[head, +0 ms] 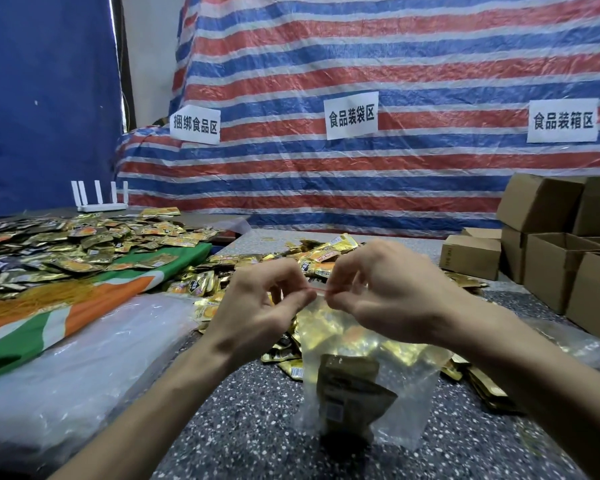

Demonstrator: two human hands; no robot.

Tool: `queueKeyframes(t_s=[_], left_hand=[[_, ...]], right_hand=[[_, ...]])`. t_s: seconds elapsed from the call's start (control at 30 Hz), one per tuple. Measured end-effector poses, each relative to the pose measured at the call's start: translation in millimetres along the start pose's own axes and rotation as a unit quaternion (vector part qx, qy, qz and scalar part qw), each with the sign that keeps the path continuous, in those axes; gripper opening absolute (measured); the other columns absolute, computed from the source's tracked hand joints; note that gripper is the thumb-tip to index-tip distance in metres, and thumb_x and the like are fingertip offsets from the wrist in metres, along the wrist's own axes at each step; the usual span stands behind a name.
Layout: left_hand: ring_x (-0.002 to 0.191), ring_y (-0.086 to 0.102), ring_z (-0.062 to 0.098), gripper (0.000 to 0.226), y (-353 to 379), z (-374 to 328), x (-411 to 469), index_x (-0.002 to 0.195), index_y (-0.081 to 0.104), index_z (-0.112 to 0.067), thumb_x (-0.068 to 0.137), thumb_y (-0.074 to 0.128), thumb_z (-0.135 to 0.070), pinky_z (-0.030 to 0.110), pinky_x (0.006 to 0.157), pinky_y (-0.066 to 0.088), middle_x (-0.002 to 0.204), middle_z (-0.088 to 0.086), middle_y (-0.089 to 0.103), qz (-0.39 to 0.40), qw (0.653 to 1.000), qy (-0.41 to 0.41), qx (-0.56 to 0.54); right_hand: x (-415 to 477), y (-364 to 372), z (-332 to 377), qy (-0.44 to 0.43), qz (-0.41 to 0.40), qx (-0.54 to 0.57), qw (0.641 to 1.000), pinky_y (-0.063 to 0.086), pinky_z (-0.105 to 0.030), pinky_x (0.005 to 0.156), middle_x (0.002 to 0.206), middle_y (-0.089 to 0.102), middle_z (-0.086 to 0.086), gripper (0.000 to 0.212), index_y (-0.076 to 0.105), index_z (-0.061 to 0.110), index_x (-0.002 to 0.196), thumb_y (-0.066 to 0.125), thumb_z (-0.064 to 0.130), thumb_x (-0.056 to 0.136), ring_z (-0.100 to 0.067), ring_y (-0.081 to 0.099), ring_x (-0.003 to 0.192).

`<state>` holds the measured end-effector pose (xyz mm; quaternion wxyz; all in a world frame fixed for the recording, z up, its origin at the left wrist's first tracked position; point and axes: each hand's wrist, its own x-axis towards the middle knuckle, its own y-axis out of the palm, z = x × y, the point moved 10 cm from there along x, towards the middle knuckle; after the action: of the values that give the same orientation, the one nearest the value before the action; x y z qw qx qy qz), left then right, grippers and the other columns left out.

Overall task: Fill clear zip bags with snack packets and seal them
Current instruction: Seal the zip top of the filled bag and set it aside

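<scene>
A clear zip bag (392, 400) hangs in front of me above the speckled table, with snack packets (352, 393) visible inside it. Both hands hold it by its red zip strip (321, 289). My left hand (260, 306) pinches the strip's left part between thumb and fingers. My right hand (392, 292) pinches the strip just to the right, the two hands almost touching. Behind the bag lies a heap of loose gold snack packets (243, 271).
More packets (66, 247) cover a green, white and orange cloth (84, 306) at left. A stack of clear plastic (84, 358) lies at front left. Open cardboard boxes (551, 258) stand at right. A white router (101, 199) sits at the back left.
</scene>
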<state>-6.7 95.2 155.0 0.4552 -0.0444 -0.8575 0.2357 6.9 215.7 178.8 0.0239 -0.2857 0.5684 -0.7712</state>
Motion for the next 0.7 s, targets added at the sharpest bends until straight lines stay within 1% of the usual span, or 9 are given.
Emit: queueKeyframes(t_s=[0.13, 0.27, 0.37, 0.4, 0.53, 0.63, 0.7], left_hand=[[0.061, 0.052, 0.012, 0.014, 3.5, -9.7, 2.0, 0.07, 0.06, -0.015, 0.082, 0.066, -0.018, 0.037, 0.053, 0.044, 0.064, -0.009, 0.056, -0.033, 0.997, 0.041, 0.059], [0.06, 0.052, 0.015, 0.017, 5.3, -7.1, 3.5, 0.07, 0.056, -0.015, 0.083, 0.065, -0.021, 0.04, 0.051, 0.044, 0.063, -0.007, 0.055, -0.063, 0.994, 0.034, 0.083], [0.059, 0.053, 0.016, 0.016, 7.3, -5.7, 5.4, 0.07, 0.058, -0.015, 0.083, 0.064, -0.022, 0.041, 0.05, 0.045, 0.063, -0.006, 0.056, -0.068, 0.994, 0.03, 0.081], [0.06, 0.054, 0.016, 0.015, 7.9, -5.6, 6.0, 0.07, 0.058, -0.015, 0.083, 0.063, -0.021, 0.041, 0.051, 0.045, 0.064, -0.006, 0.056, -0.068, 0.994, 0.03, 0.081], [0.062, 0.056, 0.017, 0.014, 7.1, -4.9, 6.3, 0.072, 0.061, -0.013, 0.082, 0.063, -0.022, 0.042, 0.053, 0.047, 0.066, -0.005, 0.059, -0.07, 0.994, 0.027, 0.083], [0.059, 0.055, 0.015, 0.015, 4.9, -1.9, 6.0, 0.07, 0.061, -0.013, 0.083, 0.068, -0.017, 0.037, 0.052, 0.046, 0.064, -0.006, 0.058, -0.077, 0.993, 0.024, 0.082], [0.058, 0.052, 0.009, 0.021, 4.9, 1.6, 5.9, 0.07, 0.06, -0.015, 0.085, 0.072, -0.009, 0.025, 0.053, 0.043, 0.063, -0.009, 0.056, -0.075, 0.994, 0.017, 0.081]], right_hand=[[-5.4, -7.4, -13.1, 0.025, -0.021, 0.001, 0.999, 0.056, -0.04, 0.073, 0.076, 0.067, 0.019, 0.012, 0.071, 0.039, 0.074, 0.071, 0.034, 0.085, -0.005, 0.062, 0.078], [-15.0, -11.6, -29.8, 0.054, -0.02, 0.007, 0.998, 0.055, -0.036, 0.071, 0.08, 0.067, 0.022, 0.01, 0.072, 0.04, 0.077, 0.072, 0.041, 0.087, -0.001, 0.062, 0.08], [-21.0, -14.0, -40.1, 0.063, -0.014, 0.01, 0.998, 0.052, -0.031, 0.065, 0.079, 0.069, 0.019, 0.014, 0.068, 0.042, 0.073, 0.072, 0.044, 0.086, 0.0, 0.062, 0.078], [-22.9, -14.5, -43.0, 0.065, -0.01, 0.016, 0.998, 0.052, -0.031, 0.064, 0.079, 0.069, 0.017, 0.015, 0.067, 0.042, 0.073, 0.072, 0.044, 0.086, 0.0, 0.062, 0.077], [-32.9, -17.6, -55.6, 0.074, -0.001, 0.053, 0.996, 0.057, -0.038, 0.07, 0.079, 0.071, 0.01, 0.012, 0.071, 0.036, 0.075, 0.074, 0.041, 0.085, -0.005, 0.064, 0.076], [-42.6, -20.5, -66.3, 0.086, -0.004, 0.069, 0.994, 0.057, -0.041, 0.073, 0.078, 0.073, 0.008, 0.012, 0.072, 0.035, 0.075, 0.074, 0.042, 0.085, -0.008, 0.065, 0.076], [-48.5, -21.9, -72.7, 0.094, -0.007, 0.081, 0.992, 0.057, -0.042, 0.074, 0.078, 0.074, 0.006, 0.011, 0.074, 0.032, 0.077, 0.075, 0.04, 0.085, -0.012, 0.066, 0.076]])
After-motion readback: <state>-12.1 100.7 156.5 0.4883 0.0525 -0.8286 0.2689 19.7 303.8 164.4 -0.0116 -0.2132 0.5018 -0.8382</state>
